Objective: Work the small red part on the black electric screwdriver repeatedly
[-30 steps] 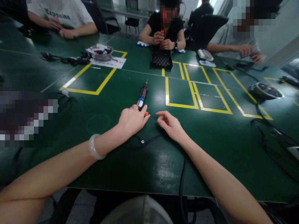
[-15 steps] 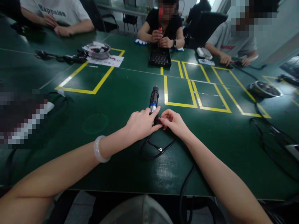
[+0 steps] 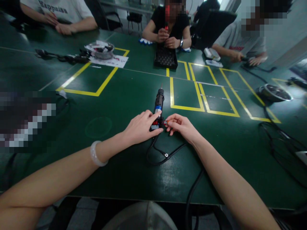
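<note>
A black cylindrical tool with a blue band, a silver section and a thin tip lies on the green table, tip pointing away from me. My left hand grips its rear part, index finger along one side and thumb near the back end, where red and grey parts show. At the tool's right side, my right hand pinches a small red piece; whether it is fixed to the tool I cannot tell. A black cable with a small metal ring loops on the table below my hands.
Yellow tape rectangles mark the green table. Across sit co-workers, one holding a red-handled tool above a black tray. A bowl of small parts stands far left, a metal bowl right. Cables lie at right.
My left hand has slid slightly left and back, baring red and grey parts at the tool's rear. My right fingers still pinch by the tool, with the red piece showing more. The view has shifted slightly.
</note>
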The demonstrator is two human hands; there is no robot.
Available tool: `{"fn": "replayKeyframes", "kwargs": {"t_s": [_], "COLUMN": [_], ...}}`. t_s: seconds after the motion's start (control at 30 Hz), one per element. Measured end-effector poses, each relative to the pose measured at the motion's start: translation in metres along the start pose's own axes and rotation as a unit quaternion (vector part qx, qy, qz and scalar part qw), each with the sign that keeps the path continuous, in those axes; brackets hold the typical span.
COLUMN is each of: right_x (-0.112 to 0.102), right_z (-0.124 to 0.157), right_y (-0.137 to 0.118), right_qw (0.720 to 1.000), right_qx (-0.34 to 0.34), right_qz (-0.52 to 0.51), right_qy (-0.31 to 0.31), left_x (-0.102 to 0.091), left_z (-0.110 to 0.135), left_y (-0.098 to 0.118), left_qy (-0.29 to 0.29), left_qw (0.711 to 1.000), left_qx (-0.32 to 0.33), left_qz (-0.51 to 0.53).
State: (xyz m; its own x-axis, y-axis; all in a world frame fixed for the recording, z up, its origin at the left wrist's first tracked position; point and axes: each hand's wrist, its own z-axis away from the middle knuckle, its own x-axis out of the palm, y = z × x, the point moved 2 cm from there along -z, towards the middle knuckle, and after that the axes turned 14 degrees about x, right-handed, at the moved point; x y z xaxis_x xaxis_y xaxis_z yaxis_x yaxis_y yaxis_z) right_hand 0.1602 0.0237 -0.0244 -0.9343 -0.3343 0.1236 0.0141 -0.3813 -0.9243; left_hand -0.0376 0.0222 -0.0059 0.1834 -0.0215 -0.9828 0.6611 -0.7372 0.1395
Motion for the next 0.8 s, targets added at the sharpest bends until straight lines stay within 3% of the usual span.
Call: {"fn": "replayKeyframes", "kwargs": {"t_s": [0.8], "right_x": [0.0076], "right_z": [-0.0082], "right_y": [0.0051], "right_qw": [0.996], "right_qx": [-0.053], "right_qz": [0.059], "right_qy": [0.030], "left_x": [-0.0006], "left_z": [-0.0018], "left_y": [0.0003], "left_qy": [0.011], "left_qw": [1.000], "left_qx": [-0.009], "left_qz": [0.013]}}
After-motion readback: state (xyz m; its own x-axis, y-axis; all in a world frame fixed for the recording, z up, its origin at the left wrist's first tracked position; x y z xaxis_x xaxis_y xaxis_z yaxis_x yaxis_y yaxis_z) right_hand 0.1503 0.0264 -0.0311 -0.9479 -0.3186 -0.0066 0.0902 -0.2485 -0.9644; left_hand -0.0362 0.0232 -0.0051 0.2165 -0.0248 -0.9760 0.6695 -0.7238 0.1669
